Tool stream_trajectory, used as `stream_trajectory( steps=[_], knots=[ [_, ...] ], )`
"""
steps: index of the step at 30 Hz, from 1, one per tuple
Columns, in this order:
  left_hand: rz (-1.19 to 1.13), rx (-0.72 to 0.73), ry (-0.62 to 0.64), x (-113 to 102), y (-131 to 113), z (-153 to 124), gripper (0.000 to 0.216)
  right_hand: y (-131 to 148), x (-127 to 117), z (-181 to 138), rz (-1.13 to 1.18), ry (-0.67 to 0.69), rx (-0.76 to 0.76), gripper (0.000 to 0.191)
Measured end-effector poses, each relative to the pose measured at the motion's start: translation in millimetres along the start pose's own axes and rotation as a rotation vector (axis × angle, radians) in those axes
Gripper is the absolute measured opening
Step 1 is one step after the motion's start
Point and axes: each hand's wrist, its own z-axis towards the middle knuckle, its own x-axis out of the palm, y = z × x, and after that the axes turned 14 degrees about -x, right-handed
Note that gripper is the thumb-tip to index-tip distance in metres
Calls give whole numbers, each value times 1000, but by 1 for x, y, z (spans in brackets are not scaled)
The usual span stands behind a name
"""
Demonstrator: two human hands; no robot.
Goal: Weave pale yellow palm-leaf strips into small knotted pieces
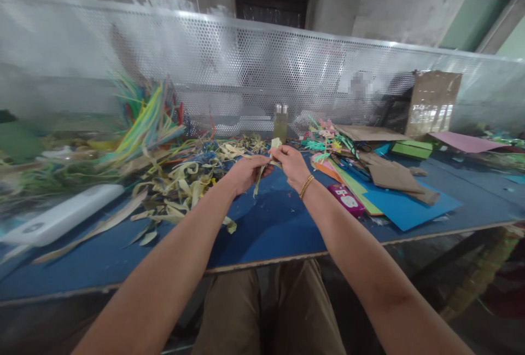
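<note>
Two bare forearms (176, 256) rise from the lower corners of the frame over the blue, flat tabletop (279, 229), converging at centre. There the left hand (249, 172) and right hand (289, 162), fingers curled, each close a pinching grip on a pale yellow-green, thin leafy strip (275, 143). Just beyond stands a translucent yellowish cylindrical bottle (280, 126).

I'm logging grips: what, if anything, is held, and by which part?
A pale strip, seemingly pinched mid-length by the left hand and right hand; whether it is one piece is unclear.
</note>
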Motion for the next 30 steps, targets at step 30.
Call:
stream_trajectory(
  steps=[30],
  knots=[
    [-114, 89, 53, 1, -12, -8, 21, 5, -6, 4, -129, 105, -3, 36]
  ],
)
